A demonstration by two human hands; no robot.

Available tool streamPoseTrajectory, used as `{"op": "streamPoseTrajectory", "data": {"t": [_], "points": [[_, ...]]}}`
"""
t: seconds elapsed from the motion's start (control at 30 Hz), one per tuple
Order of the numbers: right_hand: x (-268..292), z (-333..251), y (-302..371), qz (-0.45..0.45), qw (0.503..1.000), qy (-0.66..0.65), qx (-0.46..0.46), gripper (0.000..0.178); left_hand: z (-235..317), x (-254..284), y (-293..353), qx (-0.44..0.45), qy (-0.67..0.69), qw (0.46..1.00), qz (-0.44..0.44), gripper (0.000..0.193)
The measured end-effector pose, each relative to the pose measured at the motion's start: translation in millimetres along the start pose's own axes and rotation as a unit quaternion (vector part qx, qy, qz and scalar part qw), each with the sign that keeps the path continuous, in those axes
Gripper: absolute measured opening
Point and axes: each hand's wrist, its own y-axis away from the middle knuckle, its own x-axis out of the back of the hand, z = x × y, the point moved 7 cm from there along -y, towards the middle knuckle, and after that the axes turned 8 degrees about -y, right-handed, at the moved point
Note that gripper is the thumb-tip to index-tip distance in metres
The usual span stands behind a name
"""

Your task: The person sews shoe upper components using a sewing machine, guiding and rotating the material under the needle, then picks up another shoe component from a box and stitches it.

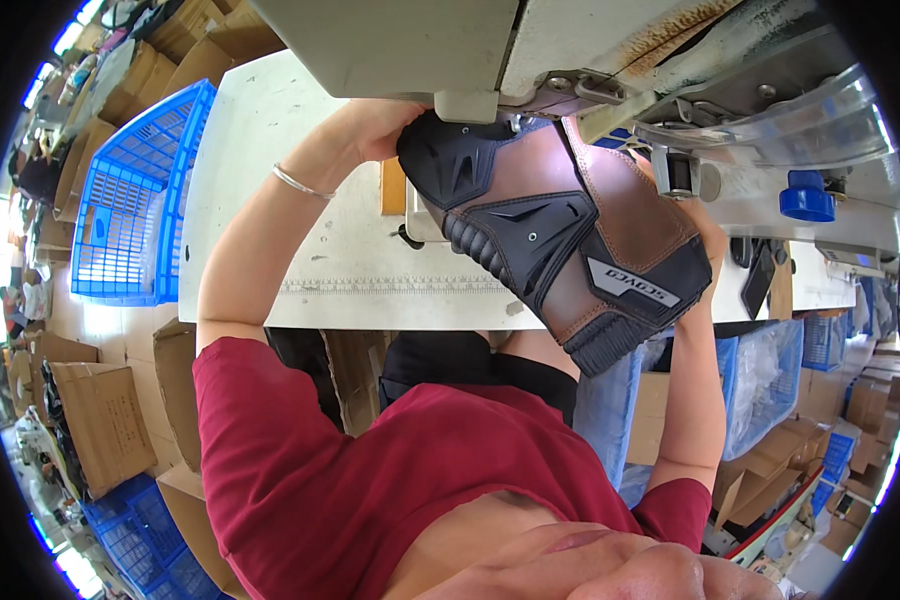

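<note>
Boot upper (535, 235) lies between left grip (378, 128) and right grip (708, 225).

Boot upper (560, 240): tan-stitched brn panels (638, 200), blk overlays (515, 225), ribbed blk padding (473, 250) & a pale-grey tag (604, 276) w/ blk lettering. Above the upper, off-wht sewing machine (400, 45) w/ rusty orange-brn streaks (680, 28); right of the upper, a solid blue knob (808, 198); left of it, silver bangle (300, 183), wht tabletop (260, 130) w/ a blk-ticked scale (390, 286) & a blue lattice crate (115, 245). Below the upper, plain dk-red shirt (370, 480) & blk shorts (430, 362).
</note>
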Motion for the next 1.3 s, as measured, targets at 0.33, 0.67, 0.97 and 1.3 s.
{"op": "streamPoseTrajectory", "data": {"t": [0.33,0.67,0.97,1.3], "points": [[2,-30,-27,-0.048,0.998,0.028,0.036,0.04,-7,-5,-8,0.018,0.092,0.991,-0.094,0.036],[-59,-95,60,0.045,0.896,0.342,0.279,0.049,-5,-19,-3,-0.018,0.166,0.98,-0.107,0.027],[-29,-65,52,0.138,0.907,0.302,0.258,0.036,-25,-18,4,-0.023,0.268,0.962,-0.05,0.029],[-2,-42,30,0.104,0.967,0.145,0.18,0.043,-31,-35,22,-0.022,0.286,0.958,-0.021,0.029]]}}
